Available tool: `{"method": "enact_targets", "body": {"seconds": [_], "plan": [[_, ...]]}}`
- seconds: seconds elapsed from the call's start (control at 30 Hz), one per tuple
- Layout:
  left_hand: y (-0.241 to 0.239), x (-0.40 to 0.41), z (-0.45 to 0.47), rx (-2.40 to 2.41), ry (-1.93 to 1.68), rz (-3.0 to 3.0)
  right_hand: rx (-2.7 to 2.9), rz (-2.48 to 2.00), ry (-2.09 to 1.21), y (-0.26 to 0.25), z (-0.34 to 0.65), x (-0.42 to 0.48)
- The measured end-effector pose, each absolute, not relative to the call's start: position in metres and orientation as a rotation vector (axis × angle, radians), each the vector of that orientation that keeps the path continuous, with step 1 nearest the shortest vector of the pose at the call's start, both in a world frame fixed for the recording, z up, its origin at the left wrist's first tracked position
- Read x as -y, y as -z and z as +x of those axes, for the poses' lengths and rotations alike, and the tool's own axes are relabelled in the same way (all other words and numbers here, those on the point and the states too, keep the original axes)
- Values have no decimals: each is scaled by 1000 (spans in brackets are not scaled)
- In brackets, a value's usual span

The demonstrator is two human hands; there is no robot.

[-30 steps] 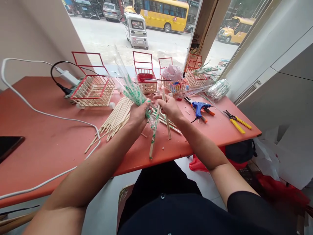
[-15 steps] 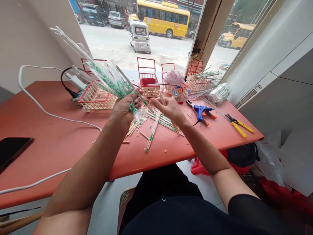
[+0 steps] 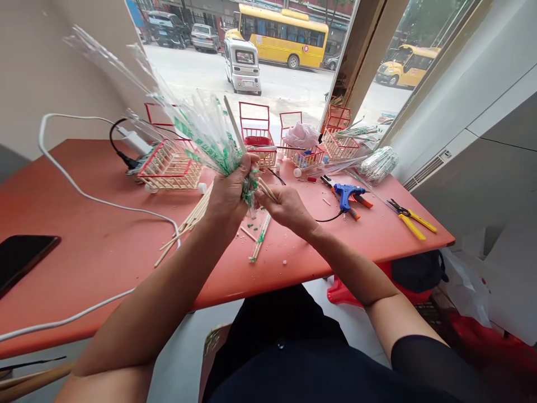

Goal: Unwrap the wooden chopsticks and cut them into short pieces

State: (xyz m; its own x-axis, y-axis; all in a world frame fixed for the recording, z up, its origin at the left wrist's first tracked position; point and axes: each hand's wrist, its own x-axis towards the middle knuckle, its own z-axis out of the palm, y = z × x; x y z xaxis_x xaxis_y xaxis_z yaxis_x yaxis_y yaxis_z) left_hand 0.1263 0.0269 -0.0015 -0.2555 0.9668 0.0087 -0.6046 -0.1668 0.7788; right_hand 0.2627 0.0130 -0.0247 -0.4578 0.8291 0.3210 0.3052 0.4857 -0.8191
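My left hand is closed round a thick bunch of clear plastic chopstick wrappers with green print, fanning up and left. A pale stick rises beside the bunch; whether that hand grips it I cannot tell. Close by on the right, my right hand is closed on a few wooden chopsticks, their ends showing near the left fingers. Bare chopsticks lie on the table, partly behind my left forearm. A wrapped pair of chopsticks rests below the hands among small scraps.
Small stick-built carts with red trim stand along the back of the orange table. A blue glue gun and yellow-handled pliers lie right. A phone and white cable are left.
My left hand has moved right with the wrappers, closer to my right hand. The wrapped chopsticks under my right hand are mostly gone from view; more bare chopsticks show at left.
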Motion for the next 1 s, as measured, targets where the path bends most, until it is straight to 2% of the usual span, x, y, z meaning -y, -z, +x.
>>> {"method": "enact_targets", "body": {"seconds": [0.23,0.4,1.0], "plan": [[-13,-7,122,-834,-1627,797,1704,-837,-1132,7,288,-26],[-8,22,130,-983,-1348,900,1409,-850,-1259,-8,304,-32],[18,57,119,-1057,-1197,1135,1149,-781,-1172,-2,306,-33]]}}
